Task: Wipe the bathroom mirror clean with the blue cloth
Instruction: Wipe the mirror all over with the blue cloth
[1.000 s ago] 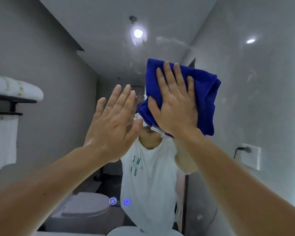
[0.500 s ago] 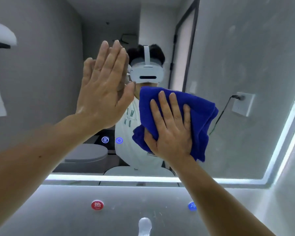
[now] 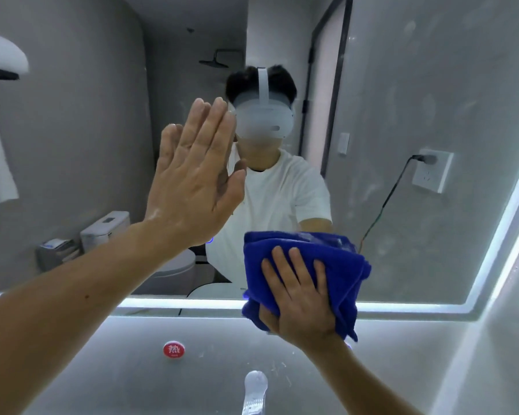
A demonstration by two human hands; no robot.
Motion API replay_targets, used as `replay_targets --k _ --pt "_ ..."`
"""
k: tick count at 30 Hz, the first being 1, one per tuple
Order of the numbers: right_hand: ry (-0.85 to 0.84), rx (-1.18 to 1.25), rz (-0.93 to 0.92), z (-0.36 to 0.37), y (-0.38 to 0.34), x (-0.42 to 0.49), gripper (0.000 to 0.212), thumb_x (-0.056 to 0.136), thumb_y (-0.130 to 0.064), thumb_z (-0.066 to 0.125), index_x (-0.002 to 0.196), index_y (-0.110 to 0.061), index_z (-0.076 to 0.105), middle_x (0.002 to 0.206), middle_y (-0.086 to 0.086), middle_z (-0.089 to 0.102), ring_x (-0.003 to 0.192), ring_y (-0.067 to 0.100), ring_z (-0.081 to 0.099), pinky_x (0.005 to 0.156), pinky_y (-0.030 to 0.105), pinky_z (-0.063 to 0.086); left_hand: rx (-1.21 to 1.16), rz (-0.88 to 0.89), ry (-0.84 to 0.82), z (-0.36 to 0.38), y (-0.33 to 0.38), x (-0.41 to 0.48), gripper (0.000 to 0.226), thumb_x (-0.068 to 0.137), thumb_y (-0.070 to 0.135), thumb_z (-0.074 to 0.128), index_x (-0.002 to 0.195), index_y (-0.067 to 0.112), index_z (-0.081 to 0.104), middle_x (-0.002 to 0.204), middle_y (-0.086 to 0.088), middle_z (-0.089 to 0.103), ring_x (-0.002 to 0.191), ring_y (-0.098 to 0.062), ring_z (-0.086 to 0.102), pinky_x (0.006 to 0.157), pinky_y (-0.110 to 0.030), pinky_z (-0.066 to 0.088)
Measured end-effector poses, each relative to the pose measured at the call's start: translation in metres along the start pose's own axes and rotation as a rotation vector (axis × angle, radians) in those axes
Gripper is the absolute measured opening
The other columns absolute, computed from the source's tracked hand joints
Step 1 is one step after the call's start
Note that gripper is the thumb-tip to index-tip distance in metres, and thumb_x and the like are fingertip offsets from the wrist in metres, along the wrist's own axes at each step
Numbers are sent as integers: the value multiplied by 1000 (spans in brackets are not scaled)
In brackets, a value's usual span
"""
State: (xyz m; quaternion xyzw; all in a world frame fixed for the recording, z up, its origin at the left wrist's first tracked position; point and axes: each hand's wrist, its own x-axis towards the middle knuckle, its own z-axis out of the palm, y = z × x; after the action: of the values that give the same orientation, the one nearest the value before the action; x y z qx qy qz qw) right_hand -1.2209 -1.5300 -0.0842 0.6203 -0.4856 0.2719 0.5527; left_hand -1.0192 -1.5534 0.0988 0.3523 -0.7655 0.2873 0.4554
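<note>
**A:** Where is the blue cloth [image 3: 330,262] right now?

**B:** It is low on the mirror [image 3: 417,115], right of the middle, folded into a thick pad. Its lower part overlaps the lit strip [image 3: 177,303] along the mirror's bottom edge.

**A:** And the grip on it?

**B:** The right hand [image 3: 300,301] lies on top with its fingers straight, slightly spread and pointing up. The palm presses the pad against the glass. That is a flat press with nothing clamped. The cloth hides the thumb, so I cannot tell whether it hooks underneath.

**A:** The other hand?

**B:** The left hand [image 3: 195,181] is up and to the left, well apart from the cloth. Its fingers are straight and together, palm toward the glass. It looks to be resting there as a brace, and it holds nothing.

**A:** What does the next stroke turn on?

**B:** Direction. Below the pad there is only the strip, then a grey surface [image 3: 102,354] with a red round marker [image 3: 173,349] and the tap [image 3: 255,390]. Faint smears show above and to the right of the pad, around the reflected wall socket [image 3: 432,172]. I judge the stroke should run up or rightward, and the right hand is the nearer one to that patch. The pad's folds lie roughly crosswise, so an upward pass would sweep its full width.

**A:** Any risk?

**B:** The corner hanging at the lower right could drag off the glass.
</note>
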Motion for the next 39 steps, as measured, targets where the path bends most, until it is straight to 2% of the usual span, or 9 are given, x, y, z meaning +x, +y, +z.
replay_targets --k 6,9,12,18,22,25,31,35,39 --pt "-32 -51 -178 -4 6 -9 53 100 -39 31 147 -16 36 153 6 33 143 29 26 116 51 15 86 -19 -7 2 -4 3 67 99 50 8 157 16 2 165 -3 -1 151 -18 -8 120 -48 3" --pt "-104 -96 -398 -12 22 -6 59 95 -44 37 148 -18 34 154 4 29 142 28 28 117 52 9 106 -13 -4 2 -7 3 66 101 48 15 157 17 1 165 0 -5 151 -17 -10 120 -50 6" --pt "-71 -102 -461 -25 53 38 61 96 -45 37 150 -18 31 157 3 23 144 28 24 118 51 8 150 -29 -62 2 -9 9 68 102 49 18 156 17 -8 163 0 -15 150 -19 -14 120 -51 5" --pt "136 32 93 -47 92 151 56 97 -39 44 148 -16 40 156 7 35 145 30 28 119 51 12 25 -12 2 -17 8 8 66 99 46 14 156 13 5 165 -6 3 151 -21 -4 120 -50 4" --pt "160 66 315 -35 62 138 63 97 -39 43 153 -16 27 160 9 25 149 30 16 121 51 6 -37 -42 -9 -14 20 12 67 97 43 19 156 13 5 165 -4 2 151 -19 -6 121 -46 -1" --pt "63 81 164 -22 34 75 63 98 -46 37 152 -16 25 158 7 22 148 31 14 120 52 6 -29 -23 -23 -4 24 6 67 98 45 17 156 14 5 165 -4 3 151 -18 -6 121 -43 -2" --pt "-143 -76 -210 -12 42 -42 48 99 -41 37 142 -22 42 147 1 42 136 26 38 121 48 8 -5 -10 -64 8 29 -1 66 99 49 12 155 17 -2 165 -1 -3 150 -15 -11 121 -42 -6" --pt "-224 -87 -320 -21 61 -36 61 90 -46 47 146 -22 37 153 0 31 139 25 32 120 47 5 -15 5 -54 1 34 2 65 100 47 14 155 17 -1 165 -1 -2 150 -14 -12 121 -38 -10" --pt "-87 -37 -209 -39 95 40 62 90 -45 43 145 -19 35 154 2 28 142 28 27 117 48 6 -31 8 -57 -4 42 10 64 100 45 17 153 19 -6 164 1 -7 150 -13 -14 121 -41 -8"
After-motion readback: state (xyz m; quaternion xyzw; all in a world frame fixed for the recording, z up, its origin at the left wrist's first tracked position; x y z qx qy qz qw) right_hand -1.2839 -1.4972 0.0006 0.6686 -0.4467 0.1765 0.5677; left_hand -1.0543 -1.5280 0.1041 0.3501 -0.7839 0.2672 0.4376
